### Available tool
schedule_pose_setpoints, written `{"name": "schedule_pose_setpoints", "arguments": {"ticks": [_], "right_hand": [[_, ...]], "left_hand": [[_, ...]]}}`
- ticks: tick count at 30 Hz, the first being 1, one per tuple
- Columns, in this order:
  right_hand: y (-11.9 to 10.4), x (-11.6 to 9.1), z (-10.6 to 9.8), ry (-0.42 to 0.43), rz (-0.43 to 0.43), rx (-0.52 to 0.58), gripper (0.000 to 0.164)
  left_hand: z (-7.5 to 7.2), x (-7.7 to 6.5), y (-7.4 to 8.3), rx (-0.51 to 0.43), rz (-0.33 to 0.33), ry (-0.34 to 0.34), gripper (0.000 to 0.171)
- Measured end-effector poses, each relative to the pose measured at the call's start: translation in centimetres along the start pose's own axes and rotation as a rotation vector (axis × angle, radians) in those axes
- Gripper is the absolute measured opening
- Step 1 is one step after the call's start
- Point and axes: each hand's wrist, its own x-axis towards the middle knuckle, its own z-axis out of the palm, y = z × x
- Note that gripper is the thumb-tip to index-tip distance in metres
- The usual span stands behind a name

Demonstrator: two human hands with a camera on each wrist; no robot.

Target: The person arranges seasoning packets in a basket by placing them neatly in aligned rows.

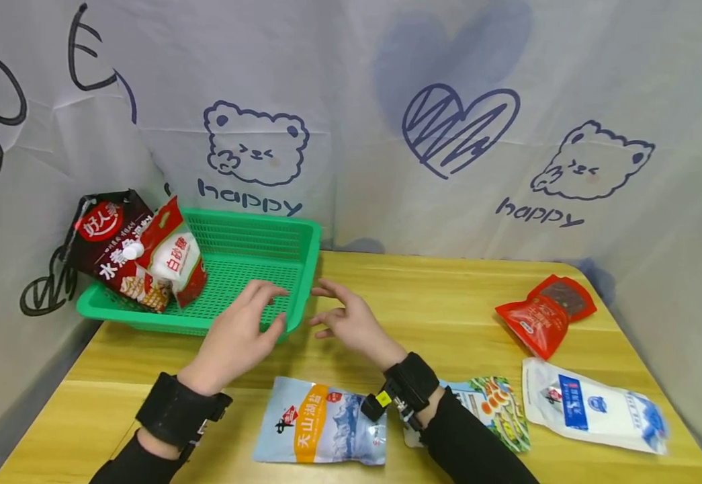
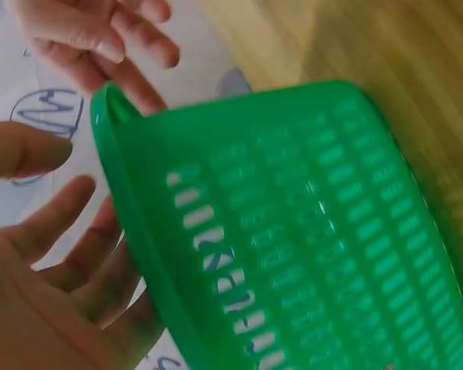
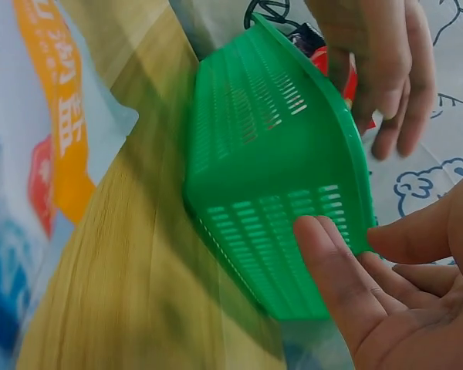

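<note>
A green plastic basket (image 1: 254, 269) stands at the left of the table, with a dark red seasoning bag (image 1: 105, 245) and a red-and-white sugar bag (image 1: 178, 259) leaning at its left end. My left hand (image 1: 236, 339) hovers over the basket's front right corner, fingers loosely bent and holding nothing. On the outer side of the right end is my right hand (image 1: 353, 323), its fingers spread and relaxed. In the right wrist view its thumb and fingertips (image 3: 316, 239) come right at the basket's rim. Below the hands lies a light blue-and-orange salt bag (image 1: 326, 423).
A patterned bag (image 1: 496, 410) lies partly hidden under the right forearm. Farther right are a white-and-blue bag (image 1: 592, 407) and a red pouch (image 1: 544, 316). A drawn-on white cloth (image 1: 357, 134) hangs behind the wooden table (image 1: 435, 289).
</note>
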Motion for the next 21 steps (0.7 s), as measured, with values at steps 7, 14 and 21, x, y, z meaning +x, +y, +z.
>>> {"name": "schedule_pose_setpoints", "arguments": {"ticks": [7, 14, 21], "right_hand": [[-0.5, -2.0, -1.9, 0.022, -0.05, -0.056, 0.067], [-1.5, -3.9, -4.8, 0.103, -0.186, -0.21, 0.063], [-2.9, -6.7, -9.3, 0.295, -0.3, -0.42, 0.058]], "left_hand": [[1.8, 0.2, 0.8, 0.035, 0.02, -0.06, 0.035], [2.0, 0.3, 0.9, 0.055, -0.007, -0.053, 0.03], [1.8, 1.3, 1.8, 0.104, -0.011, -0.131, 0.024]]}}
